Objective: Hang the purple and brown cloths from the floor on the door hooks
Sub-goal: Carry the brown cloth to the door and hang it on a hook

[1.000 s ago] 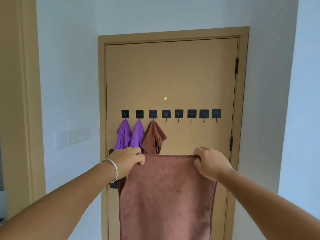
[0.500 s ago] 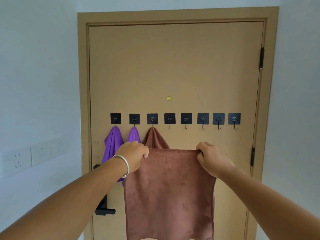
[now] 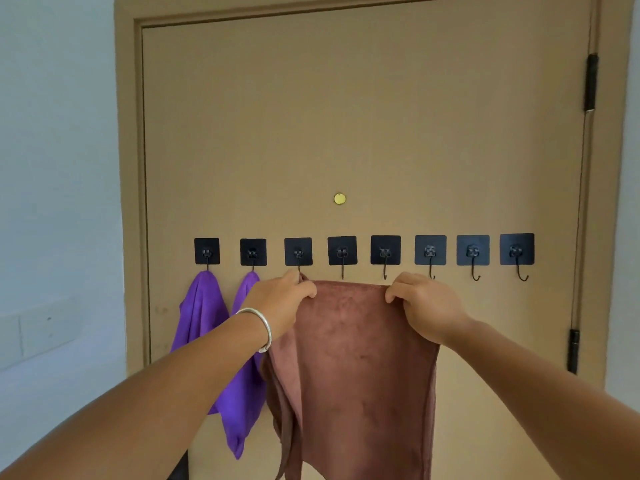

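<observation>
The brown cloth is up at the door now, stretched flat just below the row of hooks. Left hand pinches one top corner, right hand the other, fingers curled tight over the hem. It looks soft, light and limp, sagging between the grips, so a bunched corner or the top edge seems the place to catch on a hook. The fourth hook sits bare right above that edge and looks the likely target. To the left, two purple cloths already hang from the first two hooks, and another brown cloth drops from the third, mostly hidden. Five hooks on the right are free. Tan door, brass peephole, black hinges, pale walls, a switch plate at left.
</observation>
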